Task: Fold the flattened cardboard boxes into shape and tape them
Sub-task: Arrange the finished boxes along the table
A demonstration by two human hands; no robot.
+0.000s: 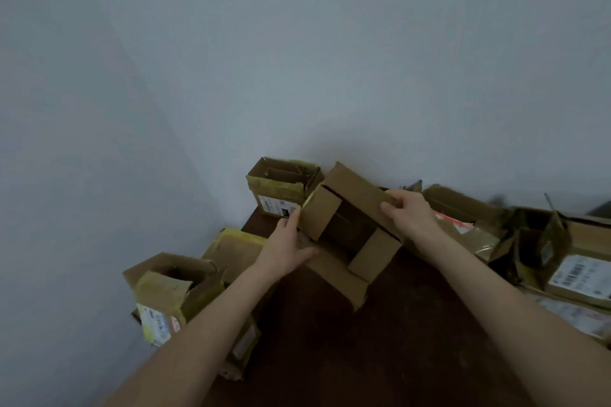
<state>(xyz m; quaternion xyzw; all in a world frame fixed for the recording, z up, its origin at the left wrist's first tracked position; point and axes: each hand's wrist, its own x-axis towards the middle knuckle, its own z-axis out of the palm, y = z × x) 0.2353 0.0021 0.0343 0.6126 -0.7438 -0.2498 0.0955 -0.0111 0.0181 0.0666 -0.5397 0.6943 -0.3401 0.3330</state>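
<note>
Box (353,190): open-flapped, over dark table (380,340).
Left hand (291,249): gripping my box's left side.
Right hand (408,212): gripping its right edge.

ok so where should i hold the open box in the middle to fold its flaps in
By its outer walls, from both sides. The box is tilted, open end toward you, two short flaps turned partly in, so the walls are the firm free parts. The left grip holds the lower left side, the right grip the upper right edge.
</note>
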